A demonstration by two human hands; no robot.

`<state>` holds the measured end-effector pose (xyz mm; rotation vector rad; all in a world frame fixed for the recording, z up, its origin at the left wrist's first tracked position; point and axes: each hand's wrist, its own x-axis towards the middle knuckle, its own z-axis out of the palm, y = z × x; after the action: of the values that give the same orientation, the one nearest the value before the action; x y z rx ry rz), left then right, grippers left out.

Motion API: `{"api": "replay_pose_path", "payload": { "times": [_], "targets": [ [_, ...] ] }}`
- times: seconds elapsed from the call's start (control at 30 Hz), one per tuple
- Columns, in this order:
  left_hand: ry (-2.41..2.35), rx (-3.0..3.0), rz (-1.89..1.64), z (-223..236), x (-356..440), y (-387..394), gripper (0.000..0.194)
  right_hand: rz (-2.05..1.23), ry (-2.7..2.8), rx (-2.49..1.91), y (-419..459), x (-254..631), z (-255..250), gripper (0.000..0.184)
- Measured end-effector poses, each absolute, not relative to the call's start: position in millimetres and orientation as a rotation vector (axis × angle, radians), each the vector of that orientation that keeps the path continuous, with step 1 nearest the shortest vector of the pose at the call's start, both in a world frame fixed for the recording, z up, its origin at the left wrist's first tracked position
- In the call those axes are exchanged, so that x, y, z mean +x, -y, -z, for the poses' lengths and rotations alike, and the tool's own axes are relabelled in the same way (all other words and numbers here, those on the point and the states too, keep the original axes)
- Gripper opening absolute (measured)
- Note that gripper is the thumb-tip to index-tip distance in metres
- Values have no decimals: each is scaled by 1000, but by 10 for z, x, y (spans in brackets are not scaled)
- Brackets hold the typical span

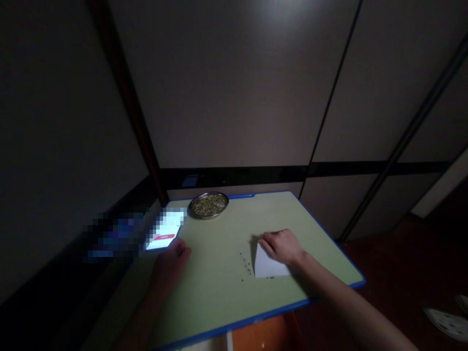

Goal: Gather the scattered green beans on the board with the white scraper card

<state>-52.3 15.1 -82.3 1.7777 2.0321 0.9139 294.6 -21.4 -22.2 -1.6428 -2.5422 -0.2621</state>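
My left hand (171, 263) rests on the green table (219, 292) at the lit phone (164, 231), its fingers curled against the phone's lower edge; the dim light hides whether they grip it. My right hand (283, 246) lies on top of a white sheet of paper (268, 267), fingers bent and pressed onto its upper edge. Several small dark seeds (245, 265) lie scattered just left of the paper. A round metal plate (208, 204) filled with greenish seeds stands at the table's far edge.
The table has a blue rim (329, 229) and stands against a pale panelled wall. A dark post (139, 131) rises at the far left corner. A light shoe (448, 319) lies on the dark floor at the right.
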Motion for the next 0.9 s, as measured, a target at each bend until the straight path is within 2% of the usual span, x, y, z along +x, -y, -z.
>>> {"api": "replay_pose_path", "payload": {
  "times": [0.9],
  "targets": [
    [-2025, 1779, -980, 744, -479, -121, 12, 185, 2653, -1553, 682, 2771, 183, 47]
  ]
}}
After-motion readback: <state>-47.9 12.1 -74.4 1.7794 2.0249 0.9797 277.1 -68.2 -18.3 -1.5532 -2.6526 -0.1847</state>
